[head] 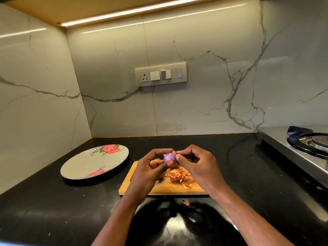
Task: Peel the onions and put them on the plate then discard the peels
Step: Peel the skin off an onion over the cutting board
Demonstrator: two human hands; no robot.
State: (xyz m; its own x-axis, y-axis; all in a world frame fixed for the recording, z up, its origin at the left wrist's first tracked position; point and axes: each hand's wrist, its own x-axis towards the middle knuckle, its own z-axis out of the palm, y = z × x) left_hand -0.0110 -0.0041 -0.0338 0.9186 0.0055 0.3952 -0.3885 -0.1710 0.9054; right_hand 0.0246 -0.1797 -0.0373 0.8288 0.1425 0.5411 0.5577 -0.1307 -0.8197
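step: peeling | left hand (150, 170) and right hand (197, 164) fingers pinch small red onion (169, 157) above cutting board (159, 188) | advice: strip remaining skin over peels (179, 176); plate (83, 167) left

This is a home kitchen, seen at a corner of its worktop; a black polished stone counter (53, 201) runs along two walls clad in white marble-look slabs (204, 96) with grey veins; a steel gas hob (301, 148) with a burner ring sits at the right end; a cream switch-and-socket panel (161, 74) is set into the back wall; a warm strip light (134, 12) glows beneath a wooden overhead cabinet (35, 8); a wooden chopping board (159, 188) strewn with onion peels (179, 176) lies on the counter, and a rose-patterned plate (88, 164) rests to its left.
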